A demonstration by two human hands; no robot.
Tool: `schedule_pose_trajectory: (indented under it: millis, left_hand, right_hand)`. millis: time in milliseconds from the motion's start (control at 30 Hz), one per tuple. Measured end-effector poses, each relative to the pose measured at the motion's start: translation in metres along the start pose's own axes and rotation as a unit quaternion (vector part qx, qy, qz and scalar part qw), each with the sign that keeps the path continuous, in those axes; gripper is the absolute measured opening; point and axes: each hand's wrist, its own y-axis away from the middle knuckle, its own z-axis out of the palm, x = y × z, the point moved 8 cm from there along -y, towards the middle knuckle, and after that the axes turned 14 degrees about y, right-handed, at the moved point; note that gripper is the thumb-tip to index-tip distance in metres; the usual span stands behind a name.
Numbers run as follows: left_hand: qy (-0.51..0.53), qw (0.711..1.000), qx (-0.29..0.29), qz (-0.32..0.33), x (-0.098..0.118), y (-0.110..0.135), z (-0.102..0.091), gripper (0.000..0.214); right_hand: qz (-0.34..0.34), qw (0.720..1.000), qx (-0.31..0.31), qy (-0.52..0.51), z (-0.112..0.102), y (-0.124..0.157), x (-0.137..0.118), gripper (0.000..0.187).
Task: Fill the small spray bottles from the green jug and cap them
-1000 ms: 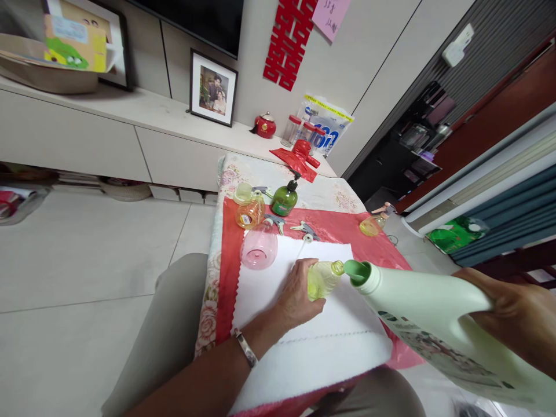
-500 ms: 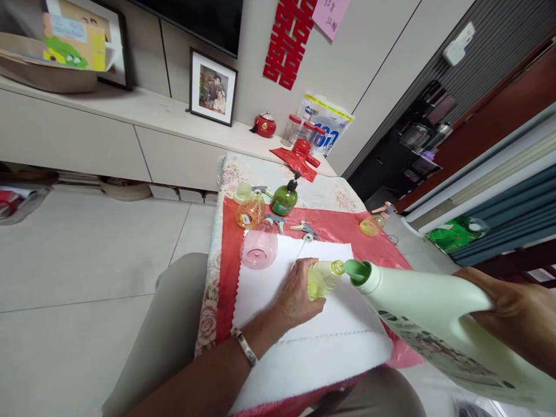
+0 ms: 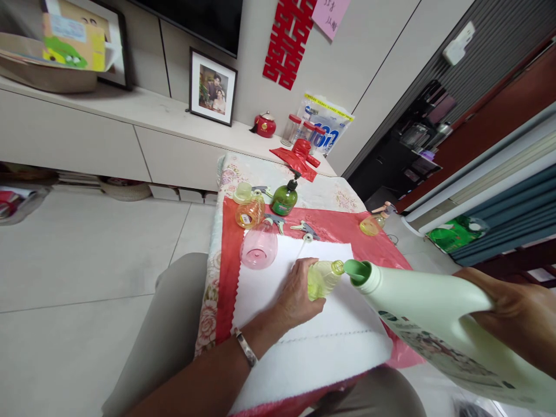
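My left hand (image 3: 297, 295) is wrapped round a small yellow-green bottle (image 3: 324, 278) that stands on a white cloth (image 3: 304, 353). My right hand (image 3: 516, 318) grips the handle of a large pale green jug (image 3: 430, 324). The jug is tipped over, and its green spout (image 3: 357, 270) sits right at the small bottle's open neck. A silver bracelet (image 3: 245, 347) is on my left wrist.
On the red cloth (image 3: 226, 260) lie a pink bottle (image 3: 259, 248), an orange bottle (image 3: 249, 211), a dark green pump bottle (image 3: 284, 198), a yellow spray bottle (image 3: 372, 224) and loose spray heads (image 3: 304, 230). Behind stand a low cabinet (image 3: 130, 133), a framed photo (image 3: 212, 88) and jars (image 3: 299, 132).
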Motion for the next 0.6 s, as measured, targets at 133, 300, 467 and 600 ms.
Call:
schedule_pose_trajectory:
  millis: [133,300,467,600]
  left_hand:
    - [0.0,1.0,-0.002,-0.003,0.0015,-0.0004,-0.0003,0.077]
    - [0.0,1.0,-0.001,-0.004,0.0006,-0.0008,0.0002,0.077]
    - [0.002,1.0,0.0,0.002,0.0012,0.0008,0.0003,0.077]
    - [0.009,1.0,0.009,-0.011,0.0029,0.0009,-0.0017,0.077]
  right_hand:
    - [0.0,1.0,0.006,0.004,-0.0023,0.0006,-0.0032,0.042]
    - [0.01,0.999,-0.005,-0.036,-0.0018,-0.0013,-0.0042,0.041]
    - [0.032,0.997,-0.01,-0.075,0.0,-0.0009,-0.0027,0.041]
    - [0.035,0.995,0.0,-0.098,0.0013,0.0002,-0.0062,0.041]
